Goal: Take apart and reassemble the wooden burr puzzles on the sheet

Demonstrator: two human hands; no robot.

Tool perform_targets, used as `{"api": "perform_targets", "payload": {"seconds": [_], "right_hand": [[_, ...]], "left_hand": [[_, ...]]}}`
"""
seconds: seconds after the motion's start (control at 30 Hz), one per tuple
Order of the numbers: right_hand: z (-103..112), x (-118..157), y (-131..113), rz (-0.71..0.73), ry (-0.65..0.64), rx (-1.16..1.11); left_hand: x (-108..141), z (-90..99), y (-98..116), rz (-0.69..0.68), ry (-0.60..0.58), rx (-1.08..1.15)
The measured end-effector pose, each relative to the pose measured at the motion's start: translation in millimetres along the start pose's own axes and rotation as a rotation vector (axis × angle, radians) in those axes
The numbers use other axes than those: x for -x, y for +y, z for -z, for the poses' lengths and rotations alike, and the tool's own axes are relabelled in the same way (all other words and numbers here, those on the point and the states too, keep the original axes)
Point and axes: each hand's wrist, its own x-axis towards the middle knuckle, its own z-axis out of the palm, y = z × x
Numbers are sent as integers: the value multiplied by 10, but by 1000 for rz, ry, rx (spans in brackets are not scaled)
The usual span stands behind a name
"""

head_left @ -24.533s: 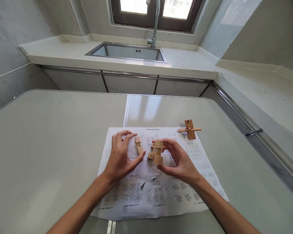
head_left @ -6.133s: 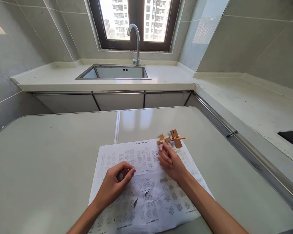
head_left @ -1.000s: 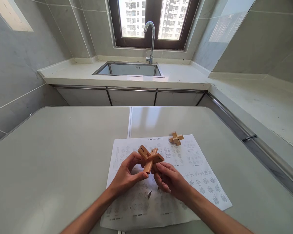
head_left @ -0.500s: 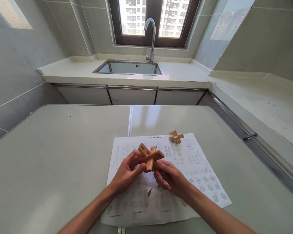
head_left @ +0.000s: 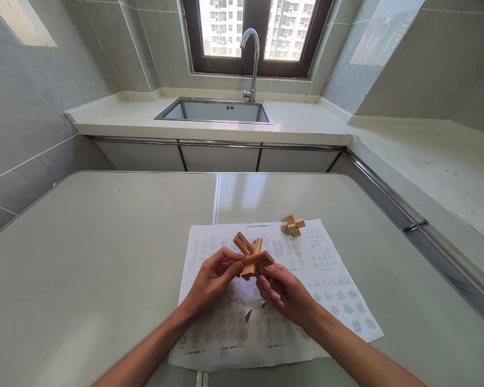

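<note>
Several interlocked wooden pieces with dark marks form a crossed wooden puzzle (head_left: pixel 253 258), held just above a printed sheet (head_left: pixel 322 317). My left hand (head_left: pixel 215 274) pinches its left side between thumb and fingers. On the lower right, my right hand (head_left: pixel 284 290) has its thumb and fingertips closed on the puzzle, partly hidden behind it. A smaller assembled wooden cross (head_left: pixel 293 226) lies at the sheet's upper right edge. The sheet shows rows of small diagrams.
A pale table (head_left: pixel 105 258) lies under the sheet. Beyond it stand a counter (head_left: pixel 302 118) with a sink (head_left: pixel 218 111), a curved faucet (head_left: pixel 255 64) and a window. Another counter (head_left: pixel 447 166) runs along the right. Small dark bits lie on the sheet.
The wooden puzzle has tilted and turned slightly in my hands, and its upper pieces now sit a little further right. The view has shifted slightly.
</note>
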Motion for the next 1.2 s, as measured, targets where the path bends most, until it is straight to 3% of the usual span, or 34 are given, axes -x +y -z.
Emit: {"api": "perform_targets", "payload": {"seconds": [0.1, 0.23, 0.43, 0.6, 0.8, 1.0, 1.2], "right_hand": [[4, -15, -58, 68, 56, -22], [6, -21, -95, 126, 38, 14], [3, -2, -99, 103, 62, 110], [3, -18, -122, 168, 101, 119], [-28, -23, -139, 207, 83, 165], [-28, -14, -129, 210, 41, 195], [-8, -12, -118, 187, 17, 216]], "left_hand": [[12, -11, -1, -26, -28, 21], [22, -30, 10, -23, -2, 75], [27, -14, 77, 27, 11, 14], [-18, 107, 107, -13, 104, -55], [-136, 354, 153, -34, 353, -350], [-200, 564, 53, -40, 378, -724], [-247, 705, 18, -79, 474, -918]]}}
